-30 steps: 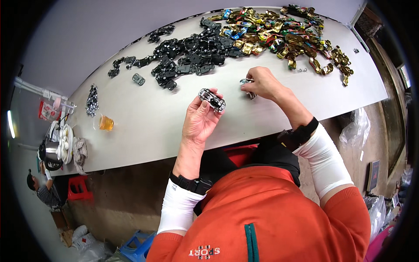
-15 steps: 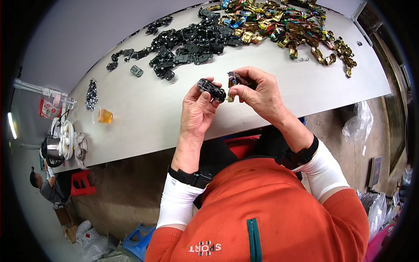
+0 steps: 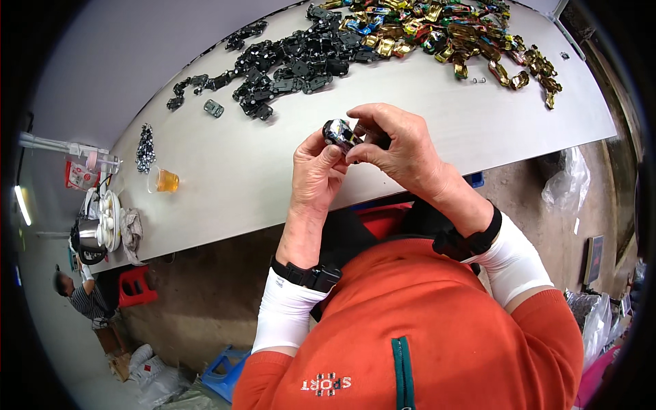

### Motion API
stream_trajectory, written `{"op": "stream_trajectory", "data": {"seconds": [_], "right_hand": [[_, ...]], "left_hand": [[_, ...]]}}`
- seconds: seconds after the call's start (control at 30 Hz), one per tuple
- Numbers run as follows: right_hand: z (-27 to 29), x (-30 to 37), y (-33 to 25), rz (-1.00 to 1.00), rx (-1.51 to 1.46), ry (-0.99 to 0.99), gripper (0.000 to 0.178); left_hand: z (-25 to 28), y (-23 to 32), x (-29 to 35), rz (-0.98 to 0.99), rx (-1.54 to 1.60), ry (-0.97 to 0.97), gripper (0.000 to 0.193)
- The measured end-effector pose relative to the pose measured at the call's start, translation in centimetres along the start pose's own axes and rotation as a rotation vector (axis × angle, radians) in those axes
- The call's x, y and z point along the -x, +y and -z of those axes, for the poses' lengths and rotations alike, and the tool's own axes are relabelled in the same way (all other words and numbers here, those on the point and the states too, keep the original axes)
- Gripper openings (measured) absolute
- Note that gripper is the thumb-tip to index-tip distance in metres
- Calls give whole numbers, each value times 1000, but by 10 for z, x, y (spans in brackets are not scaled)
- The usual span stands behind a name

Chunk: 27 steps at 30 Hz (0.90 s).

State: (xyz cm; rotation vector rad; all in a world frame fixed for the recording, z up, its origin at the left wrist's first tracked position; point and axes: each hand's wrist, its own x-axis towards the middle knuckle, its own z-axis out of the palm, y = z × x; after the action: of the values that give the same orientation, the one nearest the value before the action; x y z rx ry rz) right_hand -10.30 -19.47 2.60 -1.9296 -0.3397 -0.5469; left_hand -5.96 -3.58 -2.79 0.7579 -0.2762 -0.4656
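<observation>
A small toy car [image 3: 337, 132], with a shiny multicoloured body and dark parts, is held up over the near part of the table. My left hand [image 3: 317, 171] grips it from the left, thumb and fingers closed around its side. My right hand [image 3: 404, 145] pinches its right end between thumb and fingers. Something dark shows within the curl of my right hand, too shaded to name. Beyond my hands lie a heap of black toy car chassis [image 3: 297, 68] and, to its right, a heap of gold and coloured car body shells [image 3: 437, 34].
One grey-green car piece [image 3: 213, 108] lies apart on the white table [image 3: 239, 171]. At the left are a pile of small wheel-like parts [image 3: 145, 149], a cup of amber liquid [image 3: 166, 180], a tea tray [image 3: 111, 219] and a cloth [image 3: 131, 232]. Another person [image 3: 85, 294] is at far left.
The chassis in my left hand and the shell in my right, apart before, are now together as one car with the coloured side showing. My right hand has moved left to meet my left.
</observation>
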Motion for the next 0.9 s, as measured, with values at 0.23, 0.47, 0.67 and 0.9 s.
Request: {"op": "stream_trajectory", "data": {"seconds": [0.23,0.47,0.67,0.9], "right_hand": [[-6,4,4,-67,-98,-47,38],[-5,5,7,5,-62,-24,39],[-5,6,-1,51,44,-19,39],[-1,7,-10,23,78,-107,39]], "left_hand": [[12,1,2,57,173,-24,35],[5,6,2,58,79,-20,33],[-1,-6,7,-70,27,48,35],[-7,3,10,-87,-41,-42,31]]}}
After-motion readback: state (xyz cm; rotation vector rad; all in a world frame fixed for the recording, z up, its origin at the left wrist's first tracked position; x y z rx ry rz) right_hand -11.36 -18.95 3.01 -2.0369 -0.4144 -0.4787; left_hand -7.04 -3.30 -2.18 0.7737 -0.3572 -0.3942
